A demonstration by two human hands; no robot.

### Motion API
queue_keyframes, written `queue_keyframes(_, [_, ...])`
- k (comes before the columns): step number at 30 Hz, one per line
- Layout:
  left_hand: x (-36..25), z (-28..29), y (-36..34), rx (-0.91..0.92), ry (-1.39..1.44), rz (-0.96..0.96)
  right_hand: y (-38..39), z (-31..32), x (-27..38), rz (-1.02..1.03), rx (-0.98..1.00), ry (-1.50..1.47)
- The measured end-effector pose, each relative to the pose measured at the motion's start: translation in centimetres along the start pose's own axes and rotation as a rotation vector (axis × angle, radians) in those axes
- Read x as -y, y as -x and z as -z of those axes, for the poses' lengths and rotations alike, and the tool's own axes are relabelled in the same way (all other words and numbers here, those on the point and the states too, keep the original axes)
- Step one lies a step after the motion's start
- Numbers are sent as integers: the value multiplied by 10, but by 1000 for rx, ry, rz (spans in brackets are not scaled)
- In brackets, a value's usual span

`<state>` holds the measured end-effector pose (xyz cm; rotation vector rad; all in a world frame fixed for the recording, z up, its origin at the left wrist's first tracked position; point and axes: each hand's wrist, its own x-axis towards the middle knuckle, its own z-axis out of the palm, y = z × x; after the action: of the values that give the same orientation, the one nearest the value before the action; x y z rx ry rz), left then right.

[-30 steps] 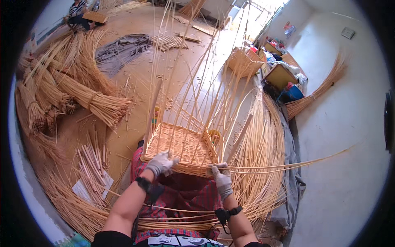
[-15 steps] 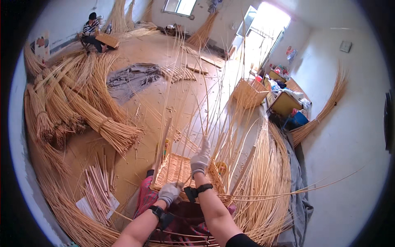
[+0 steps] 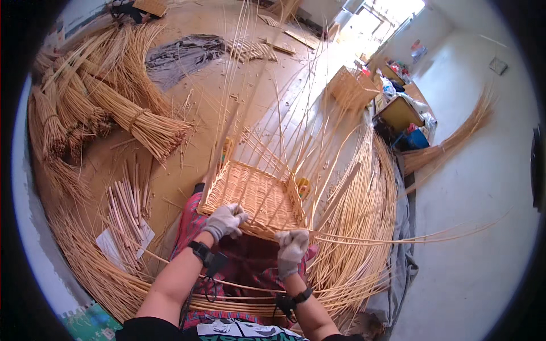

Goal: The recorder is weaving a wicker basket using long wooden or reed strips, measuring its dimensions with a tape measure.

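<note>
A shallow rectangular wicker basket [image 3: 256, 196] tilts across my lap, its base woven and long upright stakes rising from its sides. On its near rim, left of the middle, rests my left hand [image 3: 225, 221] in a pale work glove, fingers closed at the edge beside a stake. My right hand [image 3: 292, 250], gloved too, is at the near right corner with curled fingers; whatever strand lies inside them is hidden. Several long willow rods [image 3: 409, 241] stretch rightward from beside that corner. Flat wooden slats stand at the left side [image 3: 220, 150] and right side [image 3: 339, 196].
Tied willow bundles [image 3: 133, 116] lie at the far left; loose rods [image 3: 364, 227] are heaped at my right. Short peeled sticks [image 3: 128, 210] lie on the left. A finished-looking basket [image 3: 352, 88] stands near the cluttered table [image 3: 401, 108]. Far left, a person's lap [image 3: 128, 12] shows partly.
My right hand has come down from above the basket to its near right corner. My left hand has shifted up and left along the near rim. The view has tilted downward.
</note>
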<state>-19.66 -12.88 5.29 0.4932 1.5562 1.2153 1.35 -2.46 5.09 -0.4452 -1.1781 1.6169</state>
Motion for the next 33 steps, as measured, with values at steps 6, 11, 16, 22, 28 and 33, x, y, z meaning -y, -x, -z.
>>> queue_keyframes(6, [-13,-5,1,-251,-460,-121,4,-32,8,-279,-490,1])
queue_keyframes(11, [-23,-19,16,-215,-373,92,-9,2,38,-165,-349,330])
queue_keyframes(16, [-30,-63,-1,-307,-279,-380,-11,66,24,-200,-277,343])
queue_keyframes(22, [-35,-98,-17,120,-480,51,-87,3,22,102,183,746])
queue_keyframes(28, [-36,-99,-12,-56,-330,-10,-137,-69,18,564,132,1314])
queue_keyframes(33, [-23,-101,-26,9,-325,77,-50,41,42,152,-249,320])
